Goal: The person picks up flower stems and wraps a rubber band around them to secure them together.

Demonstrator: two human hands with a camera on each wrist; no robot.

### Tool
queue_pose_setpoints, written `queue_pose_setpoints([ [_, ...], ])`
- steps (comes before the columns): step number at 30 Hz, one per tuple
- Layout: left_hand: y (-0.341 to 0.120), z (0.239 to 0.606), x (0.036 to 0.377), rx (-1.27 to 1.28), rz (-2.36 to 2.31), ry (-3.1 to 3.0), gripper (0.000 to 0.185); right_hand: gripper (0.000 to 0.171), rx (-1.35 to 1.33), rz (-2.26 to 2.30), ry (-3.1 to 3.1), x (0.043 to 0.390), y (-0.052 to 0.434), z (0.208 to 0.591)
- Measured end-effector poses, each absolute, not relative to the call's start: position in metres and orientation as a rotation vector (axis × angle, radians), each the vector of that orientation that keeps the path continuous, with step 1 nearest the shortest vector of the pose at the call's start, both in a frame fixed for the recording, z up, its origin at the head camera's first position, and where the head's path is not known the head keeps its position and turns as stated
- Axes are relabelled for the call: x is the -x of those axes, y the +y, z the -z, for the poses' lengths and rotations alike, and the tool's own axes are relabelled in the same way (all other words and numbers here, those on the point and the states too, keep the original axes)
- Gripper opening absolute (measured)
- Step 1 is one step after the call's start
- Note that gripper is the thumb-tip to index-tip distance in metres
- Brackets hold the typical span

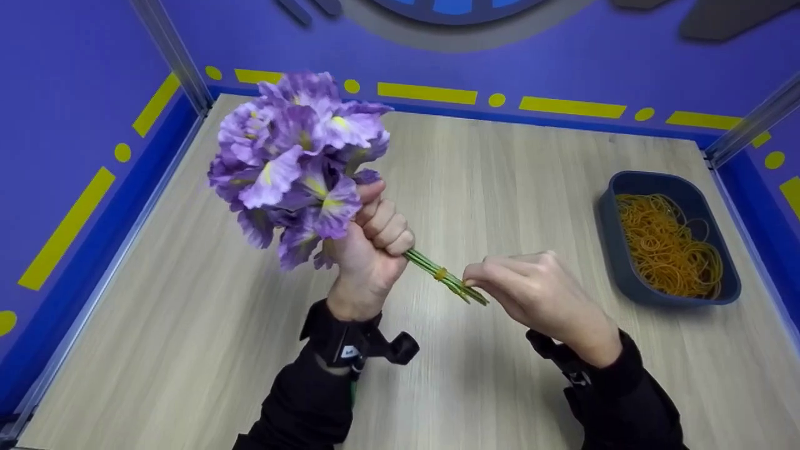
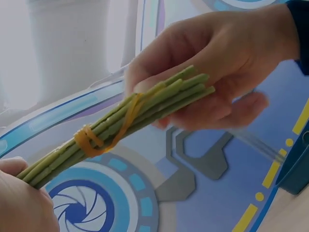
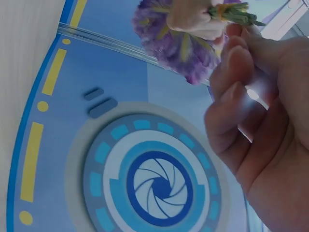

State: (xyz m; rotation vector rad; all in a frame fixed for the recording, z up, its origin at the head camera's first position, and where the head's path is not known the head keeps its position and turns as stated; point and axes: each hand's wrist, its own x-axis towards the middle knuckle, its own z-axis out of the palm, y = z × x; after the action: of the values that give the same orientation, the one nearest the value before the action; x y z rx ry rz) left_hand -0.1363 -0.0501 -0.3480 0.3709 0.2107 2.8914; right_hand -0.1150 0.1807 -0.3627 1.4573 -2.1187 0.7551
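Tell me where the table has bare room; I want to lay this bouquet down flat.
The wooden table is bare between the purple back wall and the hands, and on the left between the bouquet and the left wall. The right edge is crowded by the bin of rubber bands. The left hand and right hand fill the near middle.

My left hand [image 1: 369, 250] wraps the green stems [image 1: 437, 274], hiding their upper length under my fingers. In the left wrist view that hand is cut off at the bottom corner. My right hand's [image 1: 540, 294] fingertips cover the stem ends (whether they pinch the orange rubber band [image 2: 91, 140] I cannot tell). The flowers [image 3: 181, 41] are cropped in the right wrist view.
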Motion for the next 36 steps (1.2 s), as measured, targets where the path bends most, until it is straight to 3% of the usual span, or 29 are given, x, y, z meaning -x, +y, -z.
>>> queue_pose_setpoints([
  [4, -0.041, 0.349, 0.134, -0.335, -2.866, 0.304, 0.062, 0.017, -1.457, -0.758, -2.093, 0.116, 0.177, 0.365],
  [22, -0.033, 0.36, 0.142, -0.208, -2.901, 0.212, 0.044, 0.011, -1.368, -1.007, -2.247, 0.119, 0.177, 0.366],
  [27, -0.031, 0.361, 0.142, -0.245, -2.977, 0.213, 0.044, 0.024, -1.308, -1.019, -2.362, 0.114, 0.179, 0.364],
  [32, -0.026, 0.362, 0.137, -0.352, -3.048, 0.276, 0.045, 0.048, -1.242, -0.762, -2.438, 0.103, 0.172, 0.368],
  [36, -0.019, 0.361, 0.133, -0.326, -3.034, 0.386, 0.047, 0.036, -1.151, -0.585, -2.477, 0.097, 0.164, 0.374],
])
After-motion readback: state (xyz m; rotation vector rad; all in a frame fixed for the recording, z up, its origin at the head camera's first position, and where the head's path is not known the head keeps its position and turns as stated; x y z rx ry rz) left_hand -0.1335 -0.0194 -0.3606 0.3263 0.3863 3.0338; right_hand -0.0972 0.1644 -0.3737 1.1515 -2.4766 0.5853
